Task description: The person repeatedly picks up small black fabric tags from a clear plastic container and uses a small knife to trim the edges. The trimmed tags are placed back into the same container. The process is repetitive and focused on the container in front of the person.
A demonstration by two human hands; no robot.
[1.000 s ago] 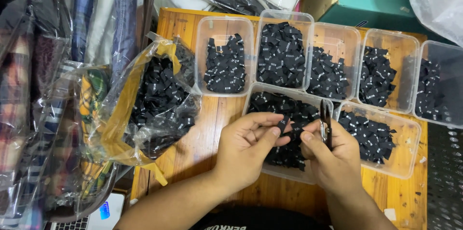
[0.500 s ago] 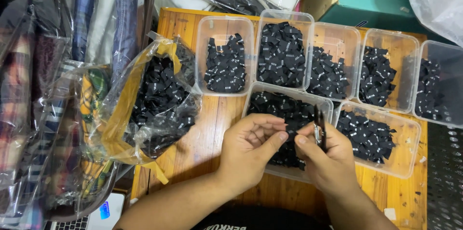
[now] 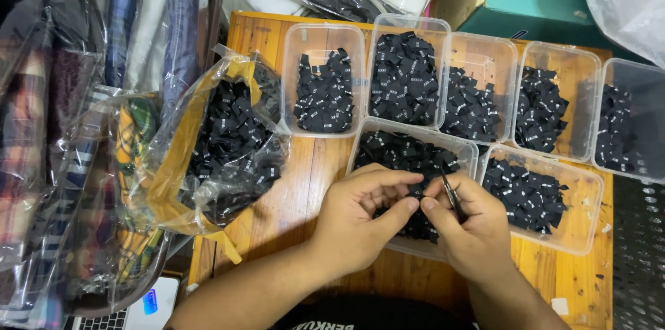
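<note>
**Black labels sorted over clear tubs**

Black fabric labels [image 3: 405,157] fill the near clear tub [image 3: 360,143] on the wooden worktop [image 3: 305,191], right under your hands. Your left hand [image 3: 360,216] curls, fingers narrowed toward the thumb, touching your right hand [image 3: 471,223], which pinches small dark tweezers [image 3: 451,197]. To the left, a crinkled plastic bag [image 3: 222,143] holds more labels; five tubs line the far side.

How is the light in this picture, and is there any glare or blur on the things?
Head view: even light from above, sharp focus on both hands, left hand and right hand; white glare streaks on the clear plastic bag and the wrapped packs at left; soft shadows under the hands on the wooden table.
</note>
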